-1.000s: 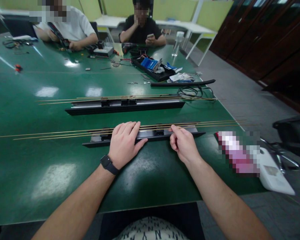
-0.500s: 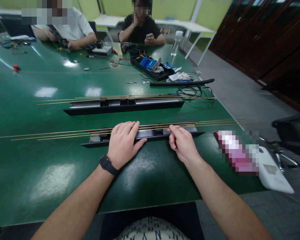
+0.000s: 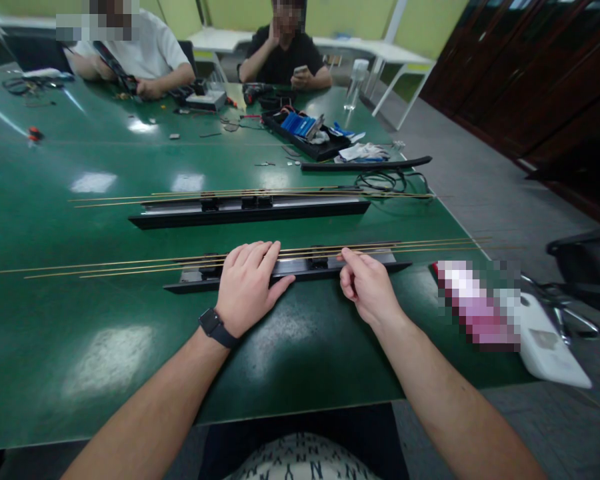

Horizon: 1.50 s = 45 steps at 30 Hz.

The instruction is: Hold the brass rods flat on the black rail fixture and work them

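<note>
In front of me lies a long black rail (image 3: 307, 275) with a silvery inner face and black clips (image 3: 319, 257). Several thin gold-coloured rods (image 3: 130, 266) run lengthwise over it and stick out past both its ends. My left hand (image 3: 247, 287), with a dark watch on the wrist, rests flat across the rods and the rail's middle, fingers stretched out and thumb apart on the near edge. Towards the rail's right end, my right hand (image 3: 365, 280) is closed, thumb and forefinger pinching at a rod; the fingertips partly cover the spot.
Beyond lies a second black rail (image 3: 250, 215) with similar rods. Farther back are a black tray (image 3: 310, 137), gloves (image 3: 364, 153), a black strip (image 3: 365, 165) and a coiled cable (image 3: 385, 181). A white item (image 3: 553, 347) sits at the right edge. Two people sit across the table.
The view has shifted very slightly. Both hands keep their places on the rods and the rail, with no clear movement.
</note>
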### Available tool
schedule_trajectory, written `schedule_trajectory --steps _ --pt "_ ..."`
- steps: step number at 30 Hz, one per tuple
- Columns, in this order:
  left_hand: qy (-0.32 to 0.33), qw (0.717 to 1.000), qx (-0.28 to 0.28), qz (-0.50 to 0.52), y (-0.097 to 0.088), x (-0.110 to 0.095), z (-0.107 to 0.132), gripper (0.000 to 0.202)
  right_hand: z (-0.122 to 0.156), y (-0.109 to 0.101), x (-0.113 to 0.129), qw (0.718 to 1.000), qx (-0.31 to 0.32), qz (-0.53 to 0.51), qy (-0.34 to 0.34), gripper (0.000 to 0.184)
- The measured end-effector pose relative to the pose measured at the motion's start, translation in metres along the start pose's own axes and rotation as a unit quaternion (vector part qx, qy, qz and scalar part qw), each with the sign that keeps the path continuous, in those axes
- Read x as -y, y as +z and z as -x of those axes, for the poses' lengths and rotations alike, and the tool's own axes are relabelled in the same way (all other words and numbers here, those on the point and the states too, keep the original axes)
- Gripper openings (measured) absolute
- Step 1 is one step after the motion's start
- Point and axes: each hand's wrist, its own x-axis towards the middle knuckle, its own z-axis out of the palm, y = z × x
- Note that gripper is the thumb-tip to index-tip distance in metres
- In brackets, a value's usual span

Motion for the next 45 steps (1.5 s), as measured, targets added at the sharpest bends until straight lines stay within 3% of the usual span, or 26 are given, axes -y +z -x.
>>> schedule_trajectory --steps 45 --pt "-0.002 1.0 0.004 0.002 0.0004 0.0004 -0.0001 0.058 -0.0016 0.0001 -0.0028 1.0 -0.001 -0.011 0.0 0.029"
